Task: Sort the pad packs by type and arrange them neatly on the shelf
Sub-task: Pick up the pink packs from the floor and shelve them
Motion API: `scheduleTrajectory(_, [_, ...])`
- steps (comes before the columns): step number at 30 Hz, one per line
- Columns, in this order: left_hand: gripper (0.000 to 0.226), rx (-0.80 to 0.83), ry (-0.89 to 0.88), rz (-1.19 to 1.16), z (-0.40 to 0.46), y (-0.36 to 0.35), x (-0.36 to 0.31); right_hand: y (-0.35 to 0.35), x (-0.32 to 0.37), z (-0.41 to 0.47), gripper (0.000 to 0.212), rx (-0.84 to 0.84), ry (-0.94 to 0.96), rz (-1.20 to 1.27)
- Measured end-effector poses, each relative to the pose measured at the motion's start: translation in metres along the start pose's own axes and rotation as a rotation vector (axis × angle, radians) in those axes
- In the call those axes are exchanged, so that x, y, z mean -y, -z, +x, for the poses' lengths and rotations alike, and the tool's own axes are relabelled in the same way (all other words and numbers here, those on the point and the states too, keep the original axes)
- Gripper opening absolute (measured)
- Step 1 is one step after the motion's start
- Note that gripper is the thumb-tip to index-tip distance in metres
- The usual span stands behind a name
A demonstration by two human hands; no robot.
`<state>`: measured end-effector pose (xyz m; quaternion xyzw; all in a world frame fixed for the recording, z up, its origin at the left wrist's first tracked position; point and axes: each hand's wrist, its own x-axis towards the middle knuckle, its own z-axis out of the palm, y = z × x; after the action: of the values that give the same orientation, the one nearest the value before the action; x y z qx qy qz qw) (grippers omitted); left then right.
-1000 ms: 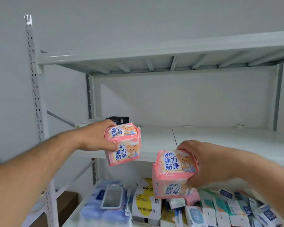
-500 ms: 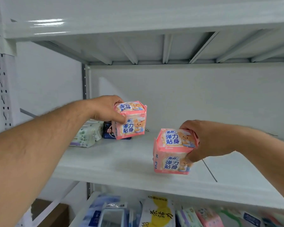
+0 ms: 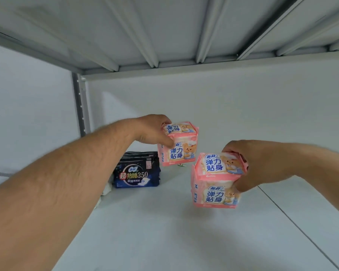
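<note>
Left hand: my left hand (image 3: 151, 132) grips a pink pack (image 3: 178, 145), thumb on its front face and fingers over the top, holding it above the back of the shelf (image 3: 164, 222).
Right hand: my right hand (image 3: 250, 165) grasps a second pink pack (image 3: 216, 180) from its right side, thumb low on the front and fingers across the top edge.
Pink packs: both show the same bear picture and blue lettering; each looks like two packs stacked. I read the right one as nearer to me and lower, the left one farther back.
Dark pack: a navy pack (image 3: 138, 174) marked 350 stands on the shelf just left of the left-hand pack, apparently with more like it behind.
Contact: I cannot tell whether either pink pack touches the shelf.
Hidden: something pale (image 3: 106, 189) shows beside my left forearm, too covered to name.
</note>
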<state>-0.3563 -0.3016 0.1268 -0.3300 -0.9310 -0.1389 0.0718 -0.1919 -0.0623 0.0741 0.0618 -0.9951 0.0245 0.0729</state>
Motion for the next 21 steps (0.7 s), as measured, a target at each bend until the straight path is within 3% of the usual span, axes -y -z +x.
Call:
scheduleTrajectory(3, [0.074,0.058,-0.059,0.007,0.039,-0.013,0.019,-0.006,-0.006,0.029,0.083,-0.005,-0.028,-0.058])
scheduleTrajectory(15, [0.078,0.239,-0.1,0.09,0.139,-0.068,0.071,-0.039,-0.007,0.129,0.087,0.074,-0.129,-0.053])
scheduleTrajectory(21, [0.071,0.281,-0.063,0.092,0.152,-0.082,0.084,-0.047,-0.014,0.153,0.077,0.089,-0.115,-0.024])
